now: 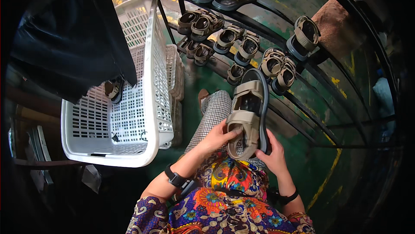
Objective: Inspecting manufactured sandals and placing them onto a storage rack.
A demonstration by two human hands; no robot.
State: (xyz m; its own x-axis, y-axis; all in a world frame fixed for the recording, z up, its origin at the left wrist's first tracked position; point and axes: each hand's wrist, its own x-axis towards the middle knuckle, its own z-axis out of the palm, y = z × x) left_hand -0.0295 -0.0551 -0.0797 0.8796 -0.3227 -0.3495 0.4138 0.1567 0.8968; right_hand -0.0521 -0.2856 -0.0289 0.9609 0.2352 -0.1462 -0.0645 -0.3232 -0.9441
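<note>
A beige strap sandal [243, 118] with a dark sole is held up over my lap, its toe pointing away from me. My left hand [219, 135] grips its left side near the heel, with the thumb over the edge of the strap. On the opposite side, my right hand [273, 152] is closed round the sole at the heel, and its fingers are partly hidden behind the sandal. Just beyond the toe, more beige sandals [283, 75] sit on a black metal rack.
To my left stands a white slatted plastic basket [153, 104], with a sandal [113, 90] inside. Dark cloth [73, 39] hangs over its far left part. The black rack [276, 15] curves across the front and right, carrying several sandals on its tiers. Yellow lines mark the green floor [322, 186].
</note>
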